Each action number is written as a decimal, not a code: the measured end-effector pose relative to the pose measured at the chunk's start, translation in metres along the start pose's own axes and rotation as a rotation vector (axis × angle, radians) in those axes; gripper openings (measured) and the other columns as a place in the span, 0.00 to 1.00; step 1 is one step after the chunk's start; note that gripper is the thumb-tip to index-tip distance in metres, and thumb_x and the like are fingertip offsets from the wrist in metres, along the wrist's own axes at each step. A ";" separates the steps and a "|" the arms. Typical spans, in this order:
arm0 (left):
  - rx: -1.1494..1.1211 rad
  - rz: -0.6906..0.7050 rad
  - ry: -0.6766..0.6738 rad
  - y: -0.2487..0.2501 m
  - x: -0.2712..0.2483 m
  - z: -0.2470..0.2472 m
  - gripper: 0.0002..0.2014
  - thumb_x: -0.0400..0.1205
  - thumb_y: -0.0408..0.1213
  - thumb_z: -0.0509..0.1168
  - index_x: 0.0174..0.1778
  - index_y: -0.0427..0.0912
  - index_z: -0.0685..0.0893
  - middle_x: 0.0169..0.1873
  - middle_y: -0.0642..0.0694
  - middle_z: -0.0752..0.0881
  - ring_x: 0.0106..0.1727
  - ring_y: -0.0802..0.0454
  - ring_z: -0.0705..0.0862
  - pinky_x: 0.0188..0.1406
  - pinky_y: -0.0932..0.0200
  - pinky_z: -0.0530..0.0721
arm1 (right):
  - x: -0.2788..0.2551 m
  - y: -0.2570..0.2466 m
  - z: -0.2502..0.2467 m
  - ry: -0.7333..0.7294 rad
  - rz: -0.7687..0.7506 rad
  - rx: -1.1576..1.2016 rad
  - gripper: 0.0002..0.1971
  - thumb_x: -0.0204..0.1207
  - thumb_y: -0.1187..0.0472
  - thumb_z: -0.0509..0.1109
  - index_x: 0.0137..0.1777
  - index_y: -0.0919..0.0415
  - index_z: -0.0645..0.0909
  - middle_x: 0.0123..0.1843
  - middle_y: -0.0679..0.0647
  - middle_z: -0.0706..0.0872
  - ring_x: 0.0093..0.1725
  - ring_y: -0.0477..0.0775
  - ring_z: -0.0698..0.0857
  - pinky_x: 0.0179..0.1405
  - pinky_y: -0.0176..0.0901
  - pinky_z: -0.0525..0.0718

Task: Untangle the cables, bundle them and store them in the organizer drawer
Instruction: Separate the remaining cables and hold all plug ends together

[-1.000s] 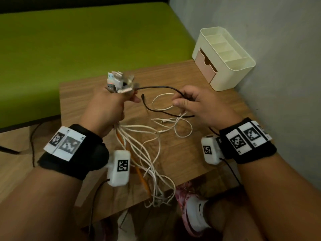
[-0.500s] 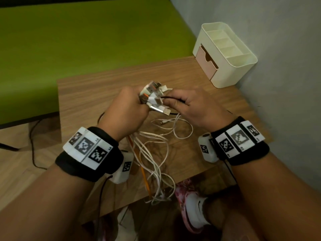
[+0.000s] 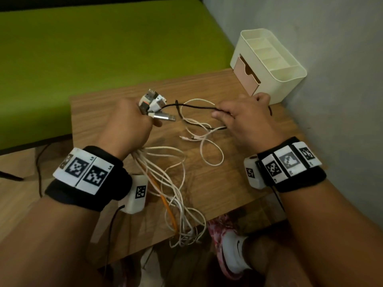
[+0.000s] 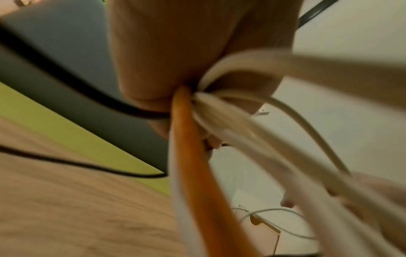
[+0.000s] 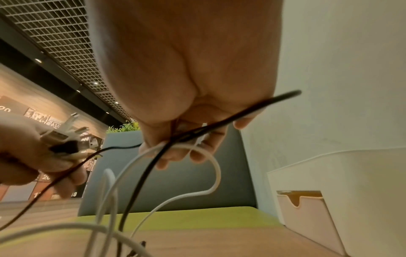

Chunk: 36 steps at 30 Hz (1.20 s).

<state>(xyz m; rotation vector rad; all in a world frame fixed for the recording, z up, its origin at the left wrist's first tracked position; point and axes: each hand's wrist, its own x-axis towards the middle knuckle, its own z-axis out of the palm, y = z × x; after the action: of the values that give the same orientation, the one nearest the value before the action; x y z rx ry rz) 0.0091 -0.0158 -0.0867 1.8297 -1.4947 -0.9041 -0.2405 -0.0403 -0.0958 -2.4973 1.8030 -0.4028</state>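
My left hand (image 3: 132,123) grips a bunch of cable plugs (image 3: 154,105), which stick up out of the fist; white cables (image 3: 165,175) and one orange cable (image 3: 167,208) trail from it down over the table's near edge. In the left wrist view the orange cable (image 4: 193,165) and white cables (image 4: 252,132) run out of the fist. My right hand (image 3: 242,119) pinches a thin black cable (image 3: 192,105) stretched from the plugs. The right wrist view shows that black cable (image 5: 153,160) and a white cable (image 5: 197,149) running through the fingers. The cream organizer (image 3: 286,75) has a pink drawer (image 3: 245,76), which looks closed.
The small wooden table (image 3: 103,112) stands in a corner against a grey wall (image 3: 342,79). A green bench seat (image 3: 93,42) lies behind it. Loose white cable loops (image 3: 209,150) rest mid-table. A shoe (image 3: 230,249) shows below the near edge.
The hands met half a second ago, and have now drawn apart. My right hand has slid right along the black cable toward the organizer, pulling it taut from the plugs.
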 end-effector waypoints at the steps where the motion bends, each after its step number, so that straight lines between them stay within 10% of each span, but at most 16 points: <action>1: 0.039 0.027 0.016 -0.002 0.001 0.002 0.08 0.79 0.30 0.64 0.38 0.37 0.88 0.22 0.44 0.81 0.24 0.46 0.74 0.25 0.56 0.68 | 0.001 0.002 0.000 0.022 -0.003 -0.009 0.16 0.83 0.41 0.62 0.48 0.48 0.87 0.44 0.42 0.89 0.53 0.51 0.77 0.49 0.46 0.51; 4: 0.021 0.115 0.123 0.003 -0.004 0.004 0.08 0.78 0.38 0.64 0.42 0.42 0.89 0.23 0.40 0.82 0.25 0.37 0.81 0.22 0.48 0.80 | 0.002 0.003 -0.001 0.027 -0.028 -0.117 0.19 0.83 0.40 0.60 0.43 0.49 0.87 0.43 0.41 0.90 0.49 0.49 0.72 0.50 0.50 0.53; 6: -0.043 0.221 0.215 0.016 -0.015 0.002 0.12 0.79 0.31 0.63 0.43 0.51 0.89 0.23 0.50 0.82 0.23 0.52 0.83 0.21 0.56 0.81 | 0.003 0.000 0.001 -0.012 -0.036 -0.180 0.19 0.83 0.40 0.60 0.44 0.47 0.87 0.45 0.41 0.91 0.50 0.47 0.67 0.52 0.53 0.54; 10: -0.215 0.371 0.212 0.032 -0.036 0.000 0.12 0.82 0.21 0.62 0.53 0.36 0.89 0.32 0.49 0.86 0.20 0.59 0.81 0.17 0.74 0.71 | 0.003 -0.008 0.003 -0.055 -0.032 -0.202 0.17 0.83 0.41 0.61 0.48 0.46 0.89 0.48 0.41 0.89 0.53 0.51 0.70 0.56 0.56 0.57; 15: -0.388 0.387 0.044 0.022 -0.025 0.011 0.10 0.84 0.32 0.64 0.57 0.38 0.88 0.47 0.45 0.91 0.25 0.42 0.82 0.15 0.53 0.81 | 0.001 -0.017 0.004 -0.003 -0.104 -0.181 0.16 0.83 0.42 0.62 0.47 0.46 0.89 0.46 0.40 0.90 0.49 0.49 0.69 0.54 0.57 0.59; 22: 0.041 0.393 -0.198 0.013 -0.018 0.022 0.22 0.79 0.22 0.64 0.29 0.56 0.77 0.22 0.70 0.82 0.21 0.71 0.76 0.20 0.73 0.67 | -0.006 -0.034 0.004 0.192 -0.285 -0.071 0.14 0.81 0.47 0.62 0.41 0.49 0.85 0.37 0.42 0.86 0.42 0.53 0.73 0.45 0.63 0.71; 26: -0.001 0.360 -0.193 0.014 -0.016 0.015 0.12 0.78 0.28 0.66 0.33 0.49 0.85 0.22 0.56 0.82 0.20 0.63 0.73 0.25 0.60 0.70 | -0.005 -0.031 0.003 0.226 -0.265 -0.048 0.11 0.81 0.47 0.64 0.45 0.49 0.85 0.40 0.42 0.85 0.44 0.55 0.77 0.50 0.59 0.65; 30: -0.650 0.104 -0.131 0.016 -0.009 -0.008 0.06 0.77 0.34 0.68 0.34 0.41 0.81 0.25 0.45 0.70 0.20 0.57 0.62 0.19 0.65 0.59 | -0.001 -0.003 -0.001 -0.058 0.017 -0.174 0.10 0.82 0.45 0.64 0.56 0.45 0.82 0.55 0.44 0.83 0.61 0.54 0.77 0.61 0.58 0.60; 36: -0.483 0.047 -0.098 0.004 0.001 -0.002 0.07 0.82 0.27 0.65 0.37 0.32 0.81 0.25 0.40 0.69 0.19 0.54 0.60 0.20 0.64 0.58 | -0.001 0.007 -0.004 -0.085 0.142 -0.007 0.12 0.81 0.45 0.67 0.61 0.45 0.82 0.57 0.44 0.80 0.63 0.50 0.78 0.65 0.55 0.64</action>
<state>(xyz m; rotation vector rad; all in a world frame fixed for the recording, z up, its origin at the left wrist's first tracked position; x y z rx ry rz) 0.0089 -0.0172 -0.0823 1.4105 -1.2320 -1.2224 -0.2478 -0.0408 -0.0936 -2.3327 1.9359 -0.2797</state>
